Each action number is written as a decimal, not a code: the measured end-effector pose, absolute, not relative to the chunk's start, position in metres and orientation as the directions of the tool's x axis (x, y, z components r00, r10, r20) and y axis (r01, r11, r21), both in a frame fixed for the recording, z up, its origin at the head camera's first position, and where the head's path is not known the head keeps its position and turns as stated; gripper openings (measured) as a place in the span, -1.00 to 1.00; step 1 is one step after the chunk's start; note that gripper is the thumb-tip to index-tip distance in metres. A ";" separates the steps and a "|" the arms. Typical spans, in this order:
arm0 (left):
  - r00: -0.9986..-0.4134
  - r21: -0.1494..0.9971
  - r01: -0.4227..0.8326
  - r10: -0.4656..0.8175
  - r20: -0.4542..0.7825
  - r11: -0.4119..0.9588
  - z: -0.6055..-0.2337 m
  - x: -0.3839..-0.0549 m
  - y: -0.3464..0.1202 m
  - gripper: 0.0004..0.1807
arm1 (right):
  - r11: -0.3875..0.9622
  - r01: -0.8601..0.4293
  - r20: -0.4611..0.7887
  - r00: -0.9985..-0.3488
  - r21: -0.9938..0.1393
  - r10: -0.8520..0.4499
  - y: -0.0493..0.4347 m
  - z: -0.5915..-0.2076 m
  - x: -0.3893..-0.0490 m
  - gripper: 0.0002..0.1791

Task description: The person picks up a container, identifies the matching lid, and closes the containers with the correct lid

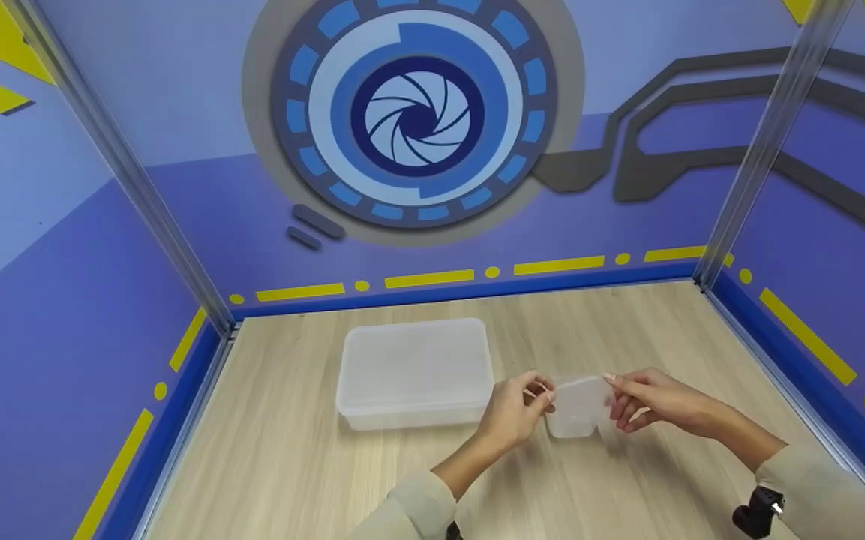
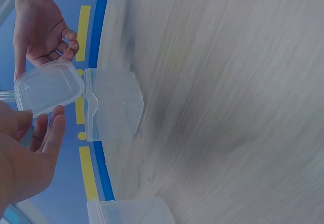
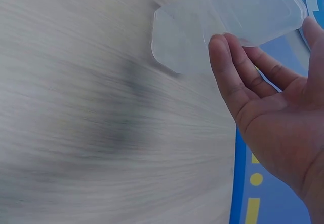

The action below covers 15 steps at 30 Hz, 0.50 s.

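Observation:
A small translucent plastic lid point(image 2: 49, 88) with rounded corners is held tilted between the two hands. My left hand point(image 1: 513, 409) pinches its left edge, the thumb against the rim in the left wrist view. At the other edge, my right hand point(image 1: 661, 401) grips the lid between thumb and fingers, with fingertips beneath it in the right wrist view. Just below the lid stands a small clear plastic container point(image 2: 119, 105) on the table. From the head view the lid overlaps most of this container.
A larger translucent lidded box point(image 1: 417, 367) stands on the wood-grain table point(image 1: 274, 472), close to the left of the left hand. Blue and purple printed panels point(image 1: 199, 217) wall in the back and both sides, with metal posts point(image 1: 762, 142) at the corners.

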<state>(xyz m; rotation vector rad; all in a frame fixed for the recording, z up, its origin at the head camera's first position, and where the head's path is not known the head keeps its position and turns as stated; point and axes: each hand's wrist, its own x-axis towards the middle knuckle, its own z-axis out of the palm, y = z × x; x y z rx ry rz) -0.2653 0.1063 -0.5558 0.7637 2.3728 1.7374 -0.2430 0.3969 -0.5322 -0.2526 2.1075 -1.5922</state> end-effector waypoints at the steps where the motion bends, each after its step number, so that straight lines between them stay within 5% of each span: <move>1: -0.870 0.915 0.336 0.445 0.210 0.223 -0.556 -0.266 0.106 -0.95 | 0.305 0.132 -0.258 -0.871 -0.943 -0.418 0.397 -0.532 -0.243 -0.35; 15: -0.882 0.872 0.419 0.340 0.325 0.252 -0.556 -0.271 0.107 -0.88 | 0.304 0.023 -0.135 -0.926 -0.952 -0.353 0.389 -0.531 -0.246 -0.51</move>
